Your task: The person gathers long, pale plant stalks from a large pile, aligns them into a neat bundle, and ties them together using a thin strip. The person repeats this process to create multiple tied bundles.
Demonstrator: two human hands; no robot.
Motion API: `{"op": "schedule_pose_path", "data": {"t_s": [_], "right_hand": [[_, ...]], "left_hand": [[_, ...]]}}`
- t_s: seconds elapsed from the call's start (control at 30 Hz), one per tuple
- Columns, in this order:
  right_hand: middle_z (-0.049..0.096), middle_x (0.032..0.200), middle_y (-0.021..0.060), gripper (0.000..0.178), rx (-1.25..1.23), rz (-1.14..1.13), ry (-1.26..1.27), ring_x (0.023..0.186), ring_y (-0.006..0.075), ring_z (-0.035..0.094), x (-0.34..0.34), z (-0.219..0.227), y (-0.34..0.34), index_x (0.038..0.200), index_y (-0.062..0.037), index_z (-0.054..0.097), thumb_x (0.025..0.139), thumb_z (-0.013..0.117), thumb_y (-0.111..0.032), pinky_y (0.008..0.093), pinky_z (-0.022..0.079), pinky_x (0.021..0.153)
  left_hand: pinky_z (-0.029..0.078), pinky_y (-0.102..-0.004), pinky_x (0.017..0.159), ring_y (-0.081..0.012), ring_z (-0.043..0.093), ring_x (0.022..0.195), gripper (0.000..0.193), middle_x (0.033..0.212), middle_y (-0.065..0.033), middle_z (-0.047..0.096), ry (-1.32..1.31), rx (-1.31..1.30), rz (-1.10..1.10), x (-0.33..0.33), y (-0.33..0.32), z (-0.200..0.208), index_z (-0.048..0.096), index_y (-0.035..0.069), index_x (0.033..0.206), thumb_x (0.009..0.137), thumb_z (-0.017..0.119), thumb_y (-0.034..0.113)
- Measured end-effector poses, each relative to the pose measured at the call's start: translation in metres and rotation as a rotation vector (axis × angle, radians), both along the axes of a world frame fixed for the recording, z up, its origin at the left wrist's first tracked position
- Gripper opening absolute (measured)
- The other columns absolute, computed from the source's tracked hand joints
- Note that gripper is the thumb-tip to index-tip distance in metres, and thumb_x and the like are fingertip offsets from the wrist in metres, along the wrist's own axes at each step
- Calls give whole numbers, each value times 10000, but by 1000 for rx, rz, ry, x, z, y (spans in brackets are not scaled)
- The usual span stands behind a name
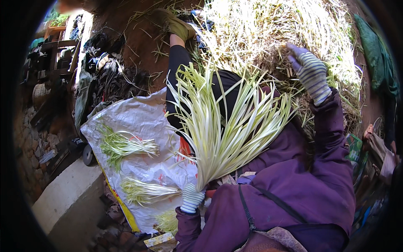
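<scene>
My left hand, in a striped glove, is closed round the narrow base of a large bunch of blanched chives. The long white and pale yellow-green leaves fan out over my lap, away from me. My right hand, in a striped glove with purple fingers, is raised on the far right with its fingers apart. It holds nothing and is nearest to the heap of straw-like leaves. Smaller chive bundles, a greener one and a paler one, lie on a white plastic sheet to my left.
Another pale bundle lies at the sheet's near edge. A concrete block stands at the left. Dark rags or plastic are piled at the far left. A green sack lies at the far right. My outstretched leg borders the heap.
</scene>
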State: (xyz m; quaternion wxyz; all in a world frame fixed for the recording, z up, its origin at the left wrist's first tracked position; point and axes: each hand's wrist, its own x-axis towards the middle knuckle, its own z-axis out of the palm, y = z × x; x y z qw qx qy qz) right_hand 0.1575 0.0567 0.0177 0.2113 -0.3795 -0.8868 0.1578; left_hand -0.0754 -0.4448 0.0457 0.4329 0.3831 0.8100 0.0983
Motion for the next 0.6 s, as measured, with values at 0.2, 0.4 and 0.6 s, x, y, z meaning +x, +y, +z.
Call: {"op": "schedule_pose_path", "data": {"t_s": [0.2, 0.4, 0.6], "right_hand": [[661, 880, 135, 430, -283, 401, -98, 802, 322, 659, -58, -15, -61, 1062, -43, 665, 905, 584, -435, 399, 526, 698], [666, 818, 123, 351, -468, 391, -180, 784, 318, 663, -28, 12, -85, 1025, -55, 676, 912, 593, -376, 405, 529, 700], [668, 1096, 131, 346, -323, 225, -86, 939, 309, 664, 3, -5, -74, 1137, -55, 637, 886, 629, -293, 371, 539, 798]], "left_hand": [[527, -379, 728, -291, 700, 852, 307, 926, -132, 724, -17, -107, 52, -3, -5, 8, 683, 58, 1055, 807, 722, 235], [524, -371, 716, -279, 701, 816, 281, 898, -121, 724, -162, -91, 213, -21, -33, 27, 695, 56, 1023, 831, 699, 262], [521, -380, 688, -303, 697, 782, 296, 854, -149, 717, -140, -36, 202, -26, -25, 21, 694, 54, 1014, 838, 698, 292]]}}
